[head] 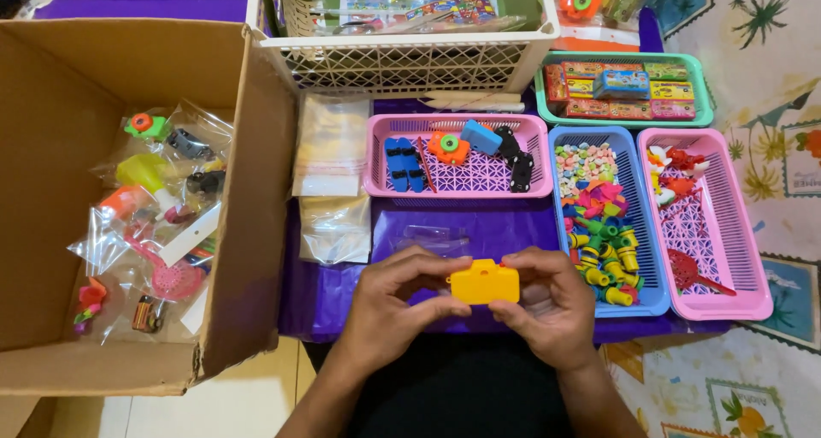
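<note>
**Yellow toy held over purple tabletop**

Clear packets (329, 160) just left of pink basket (457, 181); small coloured boxes in green tray (708, 96) at upper right; bagged toys in cardboard box (128, 70) at left. Left hand (389, 305) and right hand (552, 305): fingers (436, 310) pinched on yellow toy (485, 282), small, blocky, camera-shaped, between both hands above tabletop (487, 228).

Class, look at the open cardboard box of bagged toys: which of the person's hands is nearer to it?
Left. The left hand grips the yellow toy camera on the side towards the cardboard box. The right hand grips its other side, farther from the box, beside the blue basket.
</note>
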